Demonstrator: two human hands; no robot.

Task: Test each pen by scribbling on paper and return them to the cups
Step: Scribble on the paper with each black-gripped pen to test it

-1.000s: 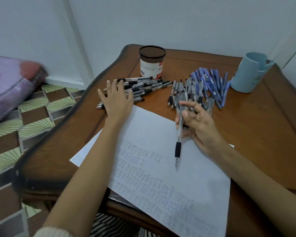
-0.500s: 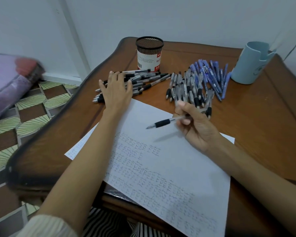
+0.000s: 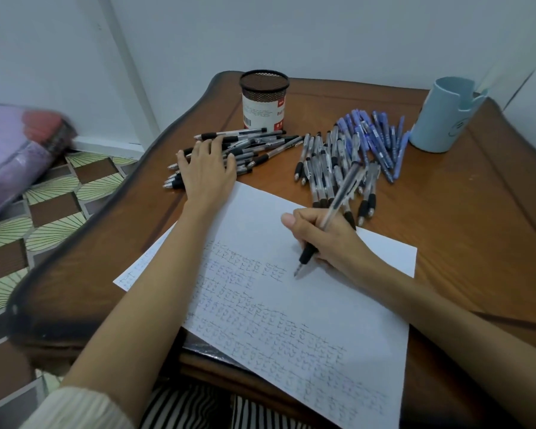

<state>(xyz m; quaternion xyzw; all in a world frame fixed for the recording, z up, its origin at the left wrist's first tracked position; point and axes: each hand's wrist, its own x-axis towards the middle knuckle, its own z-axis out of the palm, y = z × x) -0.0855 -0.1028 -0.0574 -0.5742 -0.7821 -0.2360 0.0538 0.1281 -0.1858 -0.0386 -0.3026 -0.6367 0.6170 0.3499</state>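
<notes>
My right hand grips a clear pen with a black grip in a writing hold, its tip just at the white paper, beside rows of earlier scribbles. My left hand lies flat with spread fingers on a pile of black pens at the paper's far left corner. A second pile of clear black-grip pens and a fan of blue pens lie behind the paper. A black mesh cup stands at the back, and a light blue cup at the back right.
The wooden table has a curved raised edge and bare wood on the right. White walls close it in behind. On the left are a patterned tile floor and a purple bundle.
My right hand turned the pen from pointing left above the sheet into a writing grip and lowered its tip to the paper. My left hand stayed on the black pens.
</notes>
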